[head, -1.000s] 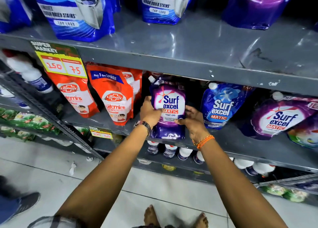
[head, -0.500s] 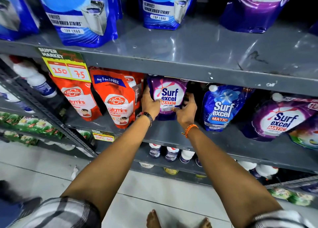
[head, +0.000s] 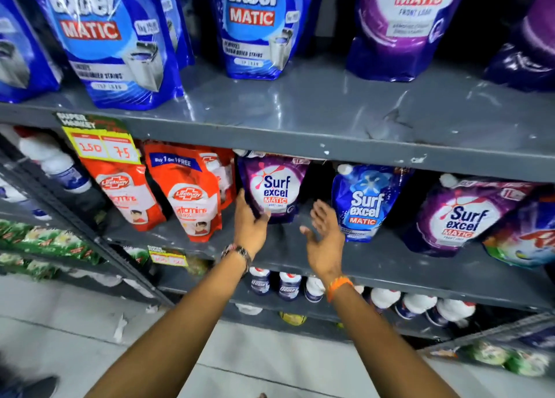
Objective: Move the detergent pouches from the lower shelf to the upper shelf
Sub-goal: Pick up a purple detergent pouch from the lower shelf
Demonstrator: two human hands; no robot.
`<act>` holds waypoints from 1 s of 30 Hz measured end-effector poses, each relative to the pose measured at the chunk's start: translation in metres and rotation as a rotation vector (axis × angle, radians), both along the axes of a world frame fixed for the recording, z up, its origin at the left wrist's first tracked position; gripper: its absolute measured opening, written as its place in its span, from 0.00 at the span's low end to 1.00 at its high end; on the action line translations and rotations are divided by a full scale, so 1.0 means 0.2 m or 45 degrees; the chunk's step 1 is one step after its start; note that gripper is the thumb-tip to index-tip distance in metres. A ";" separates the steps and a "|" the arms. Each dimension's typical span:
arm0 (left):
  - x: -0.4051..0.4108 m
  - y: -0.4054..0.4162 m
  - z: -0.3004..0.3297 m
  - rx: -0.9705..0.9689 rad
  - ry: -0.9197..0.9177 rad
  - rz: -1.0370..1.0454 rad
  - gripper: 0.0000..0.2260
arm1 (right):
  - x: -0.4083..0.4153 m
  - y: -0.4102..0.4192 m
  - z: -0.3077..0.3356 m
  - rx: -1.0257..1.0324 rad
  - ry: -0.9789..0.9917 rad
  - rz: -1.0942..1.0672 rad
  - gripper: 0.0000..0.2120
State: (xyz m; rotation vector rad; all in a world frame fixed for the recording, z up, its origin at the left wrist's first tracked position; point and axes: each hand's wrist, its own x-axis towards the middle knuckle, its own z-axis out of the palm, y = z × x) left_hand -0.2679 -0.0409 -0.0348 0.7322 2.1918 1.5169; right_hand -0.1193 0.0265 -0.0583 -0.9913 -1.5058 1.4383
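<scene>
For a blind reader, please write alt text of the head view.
Two bare hands reach to a purple Surf Excel pouch on the lower shelf: the left hand touches its side, the right hand is open beside it. Blue and purple pouches stand on the upper shelf.

Red Lifebuoy refill pouches (head: 187, 199), standing | yellow price tag (head: 102, 145) marked 150 and 75, on shelf edge | white bottles (head: 387, 298), bottom row | pale tiled floor (head: 75, 322)

Grey metal shelving (head: 300, 139), scuffed and glossy, stands on a pale tiled floor (head: 75, 331).
</scene>
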 end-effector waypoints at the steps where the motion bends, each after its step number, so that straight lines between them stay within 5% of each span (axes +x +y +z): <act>1: 0.06 -0.02 -0.01 -0.001 -0.024 0.019 0.36 | 0.09 -0.02 -0.02 -0.021 0.036 -0.032 0.32; 8: 0.58 0.05 -0.02 0.208 -0.290 -0.015 0.22 | 0.82 0.14 -0.09 -0.038 -0.007 -0.466 0.20; 11: 0.82 0.22 -0.01 0.199 -0.274 -0.215 0.19 | 1.11 0.30 -0.06 0.014 -0.263 -0.433 0.23; 16: 1.14 0.53 0.02 0.085 -0.267 -0.531 0.20 | 1.33 0.59 -0.06 0.008 -0.326 -0.515 0.26; 23: 1.29 0.92 0.01 -0.092 -0.138 -0.518 0.39 | 1.36 0.85 -0.02 -0.102 -0.249 -0.200 0.49; 27: 1.30 0.99 0.01 0.098 -0.256 -0.488 0.20 | 1.41 0.94 -0.03 -0.138 -0.315 0.017 0.49; 30: 1.32 0.99 0.01 0.179 -0.313 -0.470 0.15 | 1.44 0.96 -0.03 -0.148 -0.296 0.092 0.46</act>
